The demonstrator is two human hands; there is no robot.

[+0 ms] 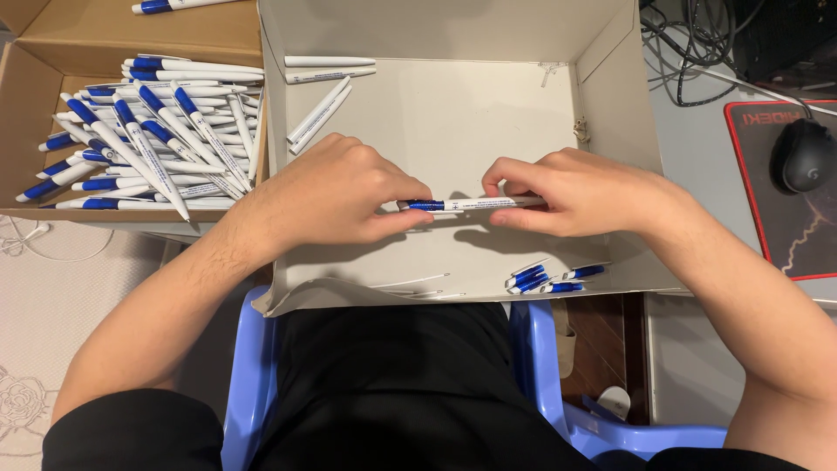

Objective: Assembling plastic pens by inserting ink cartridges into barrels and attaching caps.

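Seated on a blue plastic chair (261, 384), left hand (336, 192) pinching the blue grip, right hand (580, 192) the white barrel of one pen (466, 205), level over a shallow white box (602, 105); finished pens (148, 139) piled beyond.

A pale desk surface (697, 157) is seen at the right, on which a red-edged mouse mat (798, 227) with a black mouse (804, 155) is laid. Dark cables (689, 44) are gathered behind. A white cardboard box (602, 105) is apparently supported beside these.
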